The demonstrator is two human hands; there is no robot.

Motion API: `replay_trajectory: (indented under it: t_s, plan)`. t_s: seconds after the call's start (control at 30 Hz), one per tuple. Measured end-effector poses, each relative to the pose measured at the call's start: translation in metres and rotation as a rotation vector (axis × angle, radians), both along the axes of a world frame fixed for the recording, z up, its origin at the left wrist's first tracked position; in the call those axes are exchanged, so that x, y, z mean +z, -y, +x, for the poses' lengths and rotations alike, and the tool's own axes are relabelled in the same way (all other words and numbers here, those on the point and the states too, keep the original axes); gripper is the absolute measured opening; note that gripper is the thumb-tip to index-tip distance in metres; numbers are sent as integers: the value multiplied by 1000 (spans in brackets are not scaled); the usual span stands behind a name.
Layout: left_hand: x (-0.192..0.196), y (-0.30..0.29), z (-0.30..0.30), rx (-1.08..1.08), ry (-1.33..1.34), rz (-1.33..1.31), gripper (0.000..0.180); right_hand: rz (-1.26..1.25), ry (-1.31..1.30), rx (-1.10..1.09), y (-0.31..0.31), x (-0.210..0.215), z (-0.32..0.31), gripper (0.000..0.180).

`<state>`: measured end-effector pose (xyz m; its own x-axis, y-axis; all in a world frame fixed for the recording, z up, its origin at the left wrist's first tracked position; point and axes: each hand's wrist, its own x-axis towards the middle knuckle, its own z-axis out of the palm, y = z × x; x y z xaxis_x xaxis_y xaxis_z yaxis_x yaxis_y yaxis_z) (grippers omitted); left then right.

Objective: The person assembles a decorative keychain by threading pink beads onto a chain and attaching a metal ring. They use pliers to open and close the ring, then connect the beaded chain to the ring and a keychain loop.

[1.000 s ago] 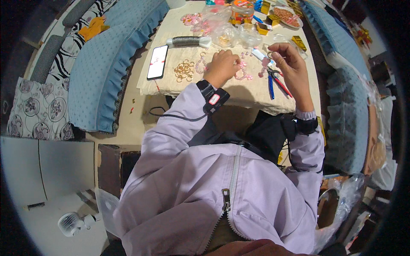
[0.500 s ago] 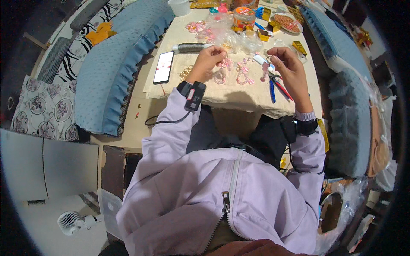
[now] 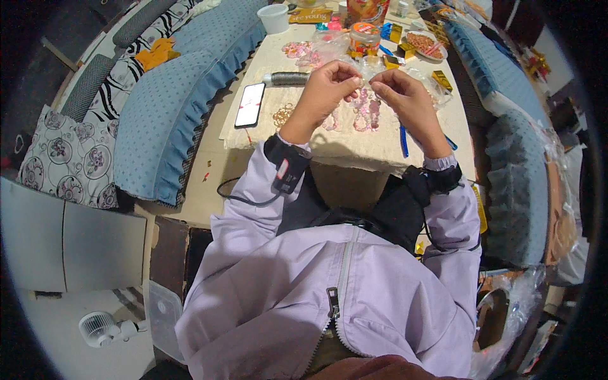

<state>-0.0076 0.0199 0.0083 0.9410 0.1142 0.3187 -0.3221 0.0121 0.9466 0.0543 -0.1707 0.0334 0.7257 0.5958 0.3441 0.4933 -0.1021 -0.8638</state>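
Note:
Above the cloth-covered table, my left hand and my right hand are raised close together, fingertips pinched and nearly meeting. From my right fingertips a pink beaded strand seems to hang. What my left fingers pinch is too small to make out. Behind and under the hands, a pink beaded loop lies on the cloth, with another pink bead loop partly covered by my left hand. Blue-handled pliers show beside my right wrist, mostly hidden. Gold-coloured rings lie in a pile left of my left wrist.
A phone with a lit screen and a spool of dark wire lie at the left. Farther back are pink beadwork, a clear tub, small gold boxes, a plate and a white bucket.
My hands have come together over the middle of the table, the left moving right and the right moving left. The pink strand under my right hand has moved left with it.

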Motion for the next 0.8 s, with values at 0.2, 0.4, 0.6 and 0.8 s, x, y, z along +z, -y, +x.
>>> replay_trajectory:
  t_s: [0.2,0.4,0.6,0.8]
  plan:
    - [8,16,-10,47,47,104,14,26,24,30,-2,3,-6,20]
    - [8,6,-7,120,141,225,14,-27,138,-74,4,17,-7,19]
    - [14,7,-3,101,192,191,15,-36,137,-19,8,25,-6,15]
    - [23,11,-1,96,203,241,18,31,184,-14,7,27,-9,16]
